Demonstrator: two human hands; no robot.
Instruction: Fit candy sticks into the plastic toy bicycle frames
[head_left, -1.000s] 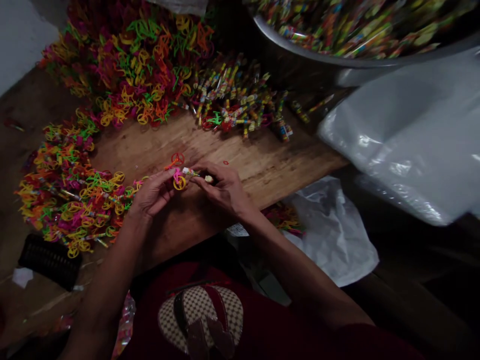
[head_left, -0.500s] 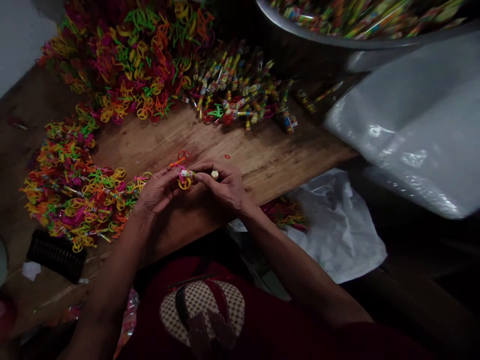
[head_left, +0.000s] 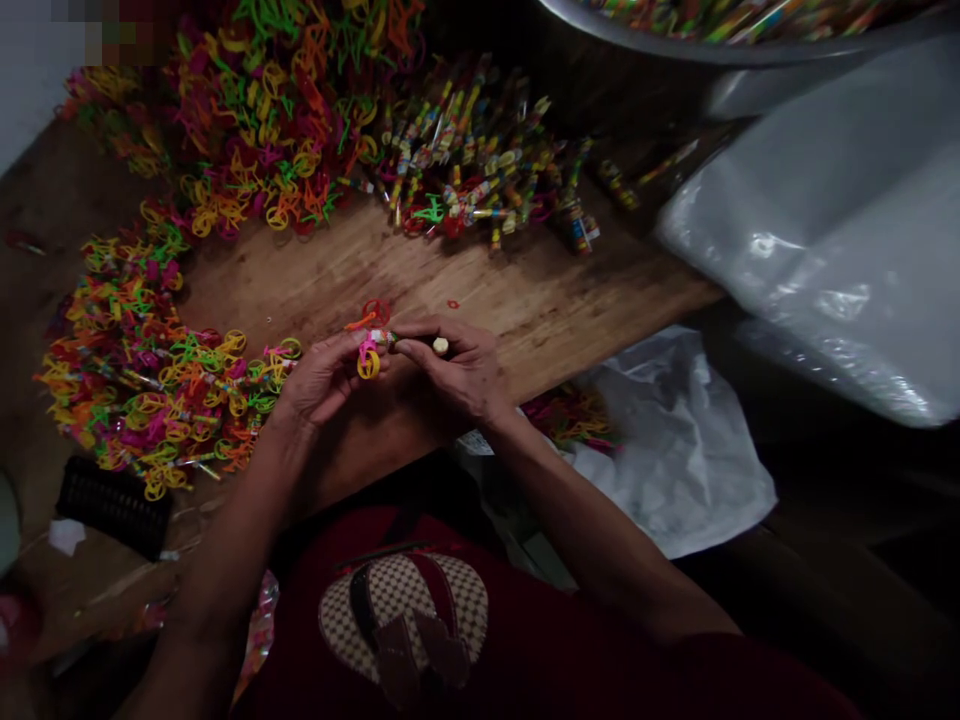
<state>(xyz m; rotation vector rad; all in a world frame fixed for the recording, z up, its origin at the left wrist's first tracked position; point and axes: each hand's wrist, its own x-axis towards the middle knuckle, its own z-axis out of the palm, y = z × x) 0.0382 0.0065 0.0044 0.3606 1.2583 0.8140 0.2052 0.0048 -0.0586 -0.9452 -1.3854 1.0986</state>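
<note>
My left hand (head_left: 319, 382) is closed, its thumb and fingers pinching a pink and yellow plastic toy piece (head_left: 368, 358) with a round wheel-like ring. This piece sits at the end of a slim printed tube (head_left: 384, 338). My right hand (head_left: 461, 372) closes around the tube, thumb on top. A pale round cap (head_left: 440, 346) pokes out between the right thumb and fingers; the stretch between is covered, so I cannot tell if it belongs to the same tube. Just beyond the fingers lie a red ring piece (head_left: 376, 312) and an orange piece (head_left: 361, 320) on the wooden table (head_left: 300, 270).
Colourful plastic pieces are heaped at the back left (head_left: 262, 130) and left (head_left: 142, 380). Printed tubes (head_left: 472, 150) are piled behind. A metal basin (head_left: 675, 45) holds more sticks. Clear plastic bags (head_left: 825, 240), a white bag (head_left: 675, 450) and a black tray (head_left: 112, 508) lie around.
The view has shifted slightly. Both hands stay together on the tube, which has turned a little, and the pale cap shows more plainly by the right thumb.
</note>
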